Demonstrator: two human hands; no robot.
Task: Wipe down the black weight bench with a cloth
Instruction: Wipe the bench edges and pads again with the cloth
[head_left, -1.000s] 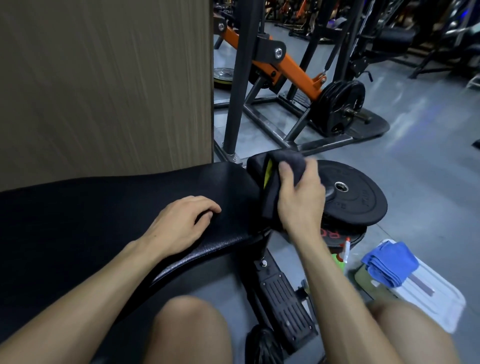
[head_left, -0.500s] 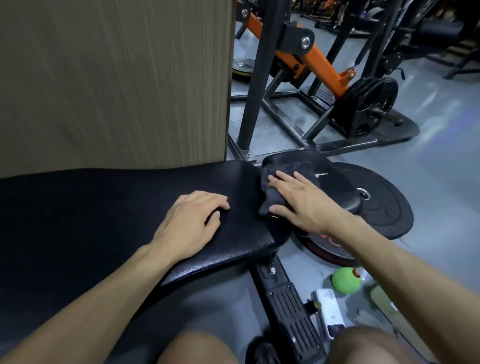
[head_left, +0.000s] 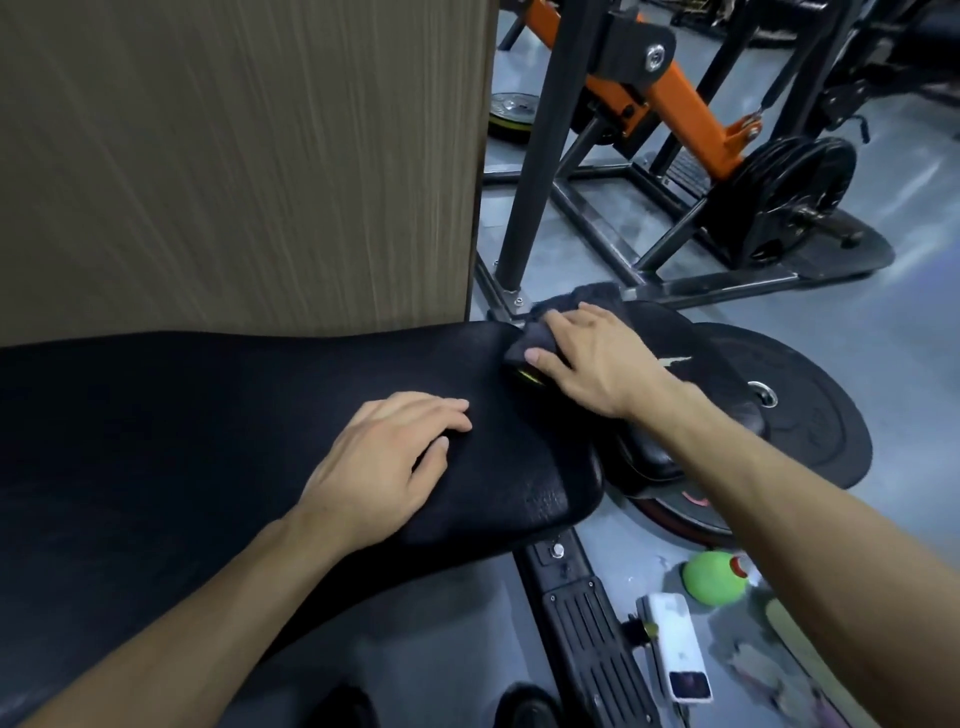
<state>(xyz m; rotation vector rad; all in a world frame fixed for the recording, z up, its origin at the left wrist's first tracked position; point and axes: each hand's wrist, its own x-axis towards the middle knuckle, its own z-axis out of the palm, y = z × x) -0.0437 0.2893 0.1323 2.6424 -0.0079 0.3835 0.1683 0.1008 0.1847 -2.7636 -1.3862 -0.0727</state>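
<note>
The bench (head_left: 218, 415), a long black pad, runs from the left edge of view to its rounded right end, with a wood-grain wall (head_left: 234, 156) close along its far edge. Your left hand (head_left: 382, 462) lies flat on the pad near the right end, fingers straight and gripping nothing; it looks to be steadying the pad. Your right hand (head_left: 587, 358) presses the dark cloth (head_left: 540, 332) down at the far right corner, fingers laid straight over it, thumb at its near edge.

To wipe well, keep the cloth flat under the whole palm and draw it in overlapping passes from the far edge to the near edge. Shift the left hand leftward before each pass reaches it, so no patch beneath it is missed.

Room is tight at the far edge, where the wall and a black upright post (head_left: 524, 197) stand just beside the corner. Off the right end lie stacked weight plates (head_left: 810, 426); below the near edge, a green ball (head_left: 709, 577) and a white device (head_left: 675, 644) rest on the floor. The long stretch of pad to the left is open.
</note>
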